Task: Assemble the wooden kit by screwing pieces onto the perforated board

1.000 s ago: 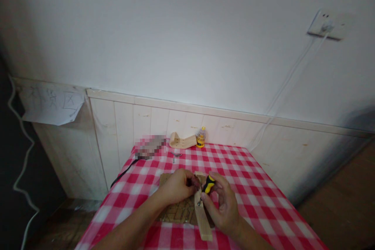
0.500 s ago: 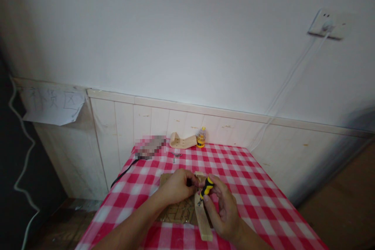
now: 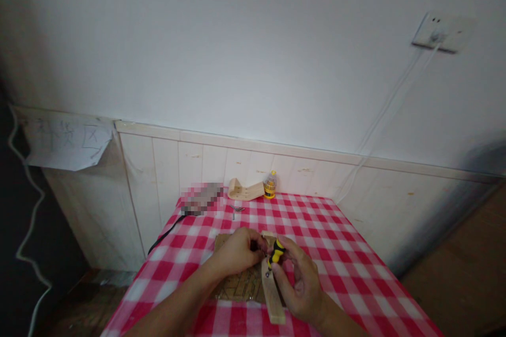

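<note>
My right hand (image 3: pixel 297 279) is closed round a short yellow and black screwdriver (image 3: pixel 274 256), whose tip points down at a light wooden strip (image 3: pixel 272 297). The strip lies over a flat brown board (image 3: pixel 239 285) on the red and white checked tablecloth (image 3: pixel 340 268). My left hand (image 3: pixel 237 250) is curled with its fingertips pinched at the strip's far end, beside the screwdriver. What its fingers grip is too small to make out.
At the table's far edge, against the panelled wall, lie a curved wooden piece (image 3: pixel 245 190) and a small yellow container (image 3: pixel 270 185). A few screws (image 3: pixel 236 210) sit behind my hands. A blurred grey object (image 3: pixel 201 197) with a black cable (image 3: pixel 166 233) lies at the far left.
The screwdriver and my right hand have shifted slightly left and closer to the left hand. My left hand stays in place at the strip's far end.
</note>
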Available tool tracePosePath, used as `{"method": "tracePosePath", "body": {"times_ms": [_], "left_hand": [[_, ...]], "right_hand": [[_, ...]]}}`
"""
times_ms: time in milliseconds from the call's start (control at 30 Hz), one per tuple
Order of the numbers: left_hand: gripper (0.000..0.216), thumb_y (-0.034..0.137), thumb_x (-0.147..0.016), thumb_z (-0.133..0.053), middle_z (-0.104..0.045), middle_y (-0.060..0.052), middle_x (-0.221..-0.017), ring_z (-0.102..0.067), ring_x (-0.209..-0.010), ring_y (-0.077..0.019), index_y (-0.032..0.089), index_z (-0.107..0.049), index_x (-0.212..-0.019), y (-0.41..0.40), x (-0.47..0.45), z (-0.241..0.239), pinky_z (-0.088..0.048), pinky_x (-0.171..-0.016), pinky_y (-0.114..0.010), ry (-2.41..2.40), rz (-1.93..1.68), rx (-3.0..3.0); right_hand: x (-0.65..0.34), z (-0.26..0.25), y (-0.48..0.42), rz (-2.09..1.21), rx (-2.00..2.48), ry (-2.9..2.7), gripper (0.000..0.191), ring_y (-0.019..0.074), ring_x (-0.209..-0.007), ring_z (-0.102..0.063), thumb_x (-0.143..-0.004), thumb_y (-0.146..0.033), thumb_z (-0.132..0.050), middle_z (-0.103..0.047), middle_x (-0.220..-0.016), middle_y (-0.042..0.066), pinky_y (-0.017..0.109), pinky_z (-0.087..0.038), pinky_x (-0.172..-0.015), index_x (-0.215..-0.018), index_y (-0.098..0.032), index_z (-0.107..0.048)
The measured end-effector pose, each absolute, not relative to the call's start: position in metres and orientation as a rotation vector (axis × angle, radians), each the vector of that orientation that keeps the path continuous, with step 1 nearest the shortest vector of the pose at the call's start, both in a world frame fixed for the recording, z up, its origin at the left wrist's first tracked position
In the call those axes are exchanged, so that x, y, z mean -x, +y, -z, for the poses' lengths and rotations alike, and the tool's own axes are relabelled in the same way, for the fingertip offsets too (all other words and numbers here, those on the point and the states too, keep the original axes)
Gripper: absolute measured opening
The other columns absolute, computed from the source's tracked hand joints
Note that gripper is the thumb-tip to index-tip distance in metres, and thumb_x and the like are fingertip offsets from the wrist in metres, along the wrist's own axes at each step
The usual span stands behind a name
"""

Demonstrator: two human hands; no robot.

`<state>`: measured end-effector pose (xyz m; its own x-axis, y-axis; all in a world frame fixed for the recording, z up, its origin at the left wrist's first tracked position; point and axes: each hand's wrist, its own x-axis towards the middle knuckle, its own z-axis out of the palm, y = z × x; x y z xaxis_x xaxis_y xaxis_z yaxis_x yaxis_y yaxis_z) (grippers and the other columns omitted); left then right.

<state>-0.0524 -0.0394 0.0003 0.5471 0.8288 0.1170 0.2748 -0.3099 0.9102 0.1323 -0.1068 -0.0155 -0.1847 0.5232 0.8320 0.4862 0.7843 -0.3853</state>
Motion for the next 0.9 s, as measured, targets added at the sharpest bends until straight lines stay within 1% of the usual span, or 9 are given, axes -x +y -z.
{"method": "tracePosePath", "body": {"times_ms": [233,433,667,900], "left_hand": [[0.018,0.014,-0.074,-0.065,-0.078,-0.005,-0.086,-0.07,-0.08,-0.0204,0.016,-0.078,-0.086,-0.0395,0.0517,0.0011,-0.054,-0.075,-0.029,0.908,-0.771,-1.859],[0.017,0.012,-0.072,-0.065,-0.074,-0.007,-0.09,-0.068,-0.08,-0.0188,0.015,-0.078,-0.082,-0.039,0.0524,0.0052,-0.053,-0.073,-0.027,0.92,-0.856,-1.867],[0.015,0.013,-0.073,-0.067,-0.073,-0.007,-0.09,-0.069,-0.082,-0.0197,0.016,-0.078,-0.082,-0.0376,0.0526,0.0084,-0.053,-0.076,-0.028,0.897,-0.87,-1.883],[0.015,0.014,-0.073,-0.065,-0.074,-0.007,-0.091,-0.069,-0.083,-0.0201,0.016,-0.078,-0.082,-0.0373,0.0529,0.0066,-0.053,-0.076,-0.028,0.885,-0.846,-1.889]], "right_hand": [[-0.1319,0.0154,-0.1058,-0.027,0.781,-1.818,0.057,0.0288,-0.101,-0.075,-0.089,-0.011,-0.061,-0.072,-0.119,0.015,0.04,-0.067,-0.079,-0.143,-0.026,-0.049],[-0.1321,0.0173,-0.1049,-0.071,0.78,-1.818,0.058,0.0292,-0.104,-0.075,-0.09,-0.011,-0.06,-0.07,-0.122,0.016,0.041,-0.067,-0.081,-0.144,-0.026,-0.047],[-0.1332,0.0184,-0.104,-0.092,0.777,-1.791,0.06,0.0304,-0.106,-0.074,-0.09,-0.014,-0.062,-0.073,-0.12,0.014,0.04,-0.066,-0.083,-0.146,-0.027,-0.047],[-0.1337,0.0201,-0.1037,-0.06,0.775,-1.803,0.059,0.0286,-0.104,-0.075,-0.089,-0.01,-0.061,-0.071,-0.123,0.015,0.038,-0.066,-0.081,-0.145,-0.025,-0.048]]}}
